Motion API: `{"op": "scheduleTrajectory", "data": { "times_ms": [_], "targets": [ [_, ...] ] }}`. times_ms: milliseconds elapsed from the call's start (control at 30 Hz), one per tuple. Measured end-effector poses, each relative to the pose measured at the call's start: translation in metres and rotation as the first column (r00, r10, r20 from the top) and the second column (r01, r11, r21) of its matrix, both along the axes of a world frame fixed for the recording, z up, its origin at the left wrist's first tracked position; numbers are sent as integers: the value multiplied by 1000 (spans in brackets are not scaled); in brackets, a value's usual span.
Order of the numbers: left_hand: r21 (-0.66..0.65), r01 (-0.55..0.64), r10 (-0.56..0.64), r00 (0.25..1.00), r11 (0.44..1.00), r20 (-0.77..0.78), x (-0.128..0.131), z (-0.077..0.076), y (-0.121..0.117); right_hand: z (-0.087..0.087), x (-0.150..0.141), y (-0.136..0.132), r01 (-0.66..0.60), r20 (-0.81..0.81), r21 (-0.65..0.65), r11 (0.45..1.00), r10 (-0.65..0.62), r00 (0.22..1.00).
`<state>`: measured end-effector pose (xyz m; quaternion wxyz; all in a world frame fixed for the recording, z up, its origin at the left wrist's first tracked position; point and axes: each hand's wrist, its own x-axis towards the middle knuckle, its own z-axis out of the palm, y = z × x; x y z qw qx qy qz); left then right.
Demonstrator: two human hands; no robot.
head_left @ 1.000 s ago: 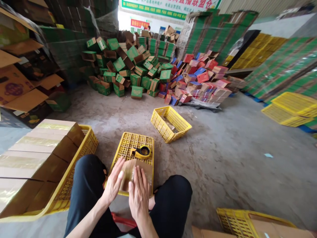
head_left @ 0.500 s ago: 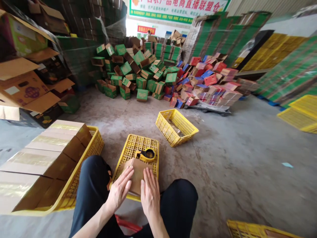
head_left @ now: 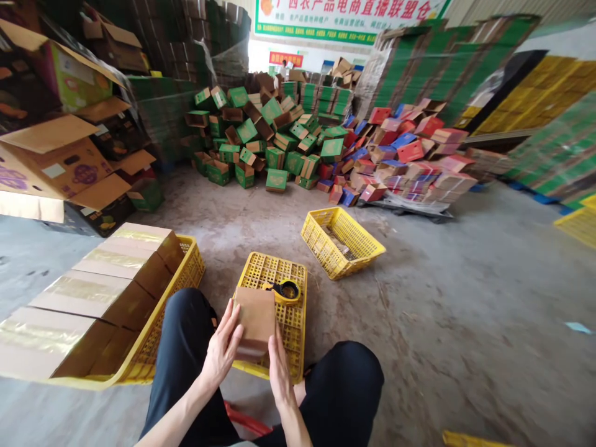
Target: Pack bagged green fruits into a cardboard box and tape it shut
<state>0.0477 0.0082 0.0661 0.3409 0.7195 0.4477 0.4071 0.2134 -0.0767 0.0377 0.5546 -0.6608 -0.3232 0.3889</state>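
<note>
A small brown cardboard box (head_left: pixel 254 320) stands on an upturned yellow crate (head_left: pixel 284 282) between my knees. My left hand (head_left: pixel 222 349) grips its left side, fingers wrapped onto the face. On the box's right side lies my right hand (head_left: pixel 278 366), fingers pressed flat against the edge. A yellow tape dispenser (head_left: pixel 283 290) rests on the crate just beyond the box.
A yellow crate (head_left: pixel 179 279) at my left holds taped brown boxes (head_left: pixel 100 282). Another yellow crate (head_left: pixel 342 241) lies tilted on the concrete floor ahead. Piles of green boxes (head_left: pixel 261 136) and red and blue boxes (head_left: pixel 400 155) fill the back. Open cartons (head_left: pixel 69 167) stack at far left.
The box has been turned up from lying flat under both palms. My hands now hold it by its two sides. The camera view has shifted left.
</note>
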Motion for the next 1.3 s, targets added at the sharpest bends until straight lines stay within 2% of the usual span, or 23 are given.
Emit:
{"op": "scheduleTrajectory", "data": {
  "times_ms": [100, 167, 367, 533, 667, 800, 933, 1033, 1167, 1300],
  "targets": [
    [23, 30, -29, 1000, 999, -7, 3, 3, -2, 22, 6, 3, -48, 152, 12, 999, 46, 987],
    [43, 69, -68, 997, 997, -25, 8, 4, -4, 29, 15, -1, -46, 265, 1, 999, 45, 963],
    [106, 311, -296, 946, 945, -132, 24, 5, -4, 22, 35, -26, 12, 561, -23, 1000, 3, 828],
    [251, 335, -259, 921, 908, -292, 28, 8, -7, 20, 32, -37, -28, 750, 17, 999, 6, 661],
    [292, 363, -240, 892, 885, -382, 30, 8, -11, 26, 27, -32, -15, 850, 27, 1000, -16, 526],
    [313, 366, -241, 896, 876, -374, 31, 2, -13, 31, 26, -24, -65, 878, -10, 998, 40, 478],
    [329, 344, -237, 915, 879, -325, 29, -2, -14, 34, 23, -17, -103, 873, -67, 992, 108, 475],
    [327, 337, -245, 925, 883, -290, 27, 1, -14, 38, 24, -11, -140, 850, -60, 988, 124, 512],
    [318, 292, -209, 940, 902, -268, 25, 10, -9, 44, 36, 4, -143, 741, -29, 989, 118, 661],
    [295, 231, -153, 952, 927, -265, 25, 22, 5, 47, 49, 25, -155, 596, -27, 988, 140, 790]
  ]
}}
